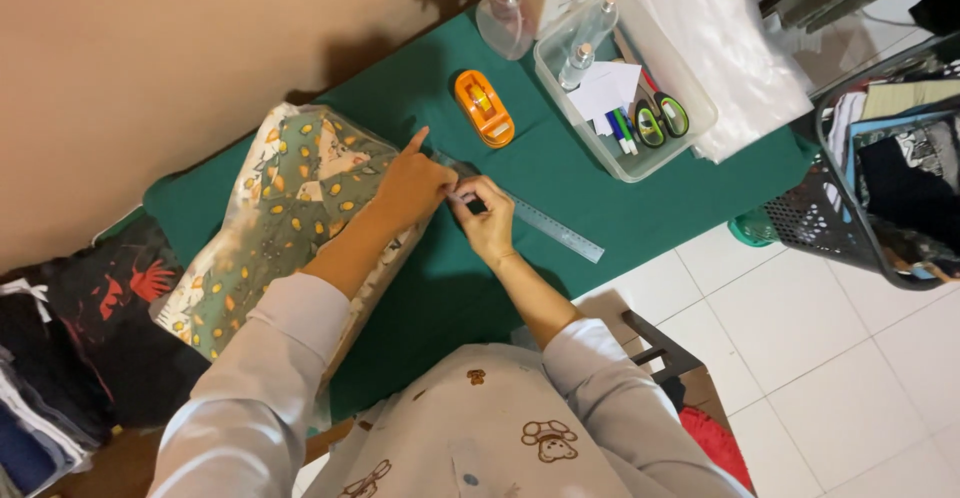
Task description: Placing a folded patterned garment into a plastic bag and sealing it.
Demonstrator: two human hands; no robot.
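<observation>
On the green table (600,208) we've got the bagged patterned garment (290,218) lying flat, clear plastic around it, well left of the clear plastic bin (625,163). Left hand (410,186) presses flat on the bag's folded edge, index finger out, gripping nothing. Right hand (487,220) pinches a small strip, likely tape, at that edge, touching the steel ruler (545,224). We'd judge: keep the flap taut under the palm, lay the strip square. Orange tape dispenser (484,108) sits just beyond.

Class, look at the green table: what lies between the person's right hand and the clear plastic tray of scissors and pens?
Head view: a metal ruler lies between the right hand and the clear tray; otherwise bare green table.
</observation>
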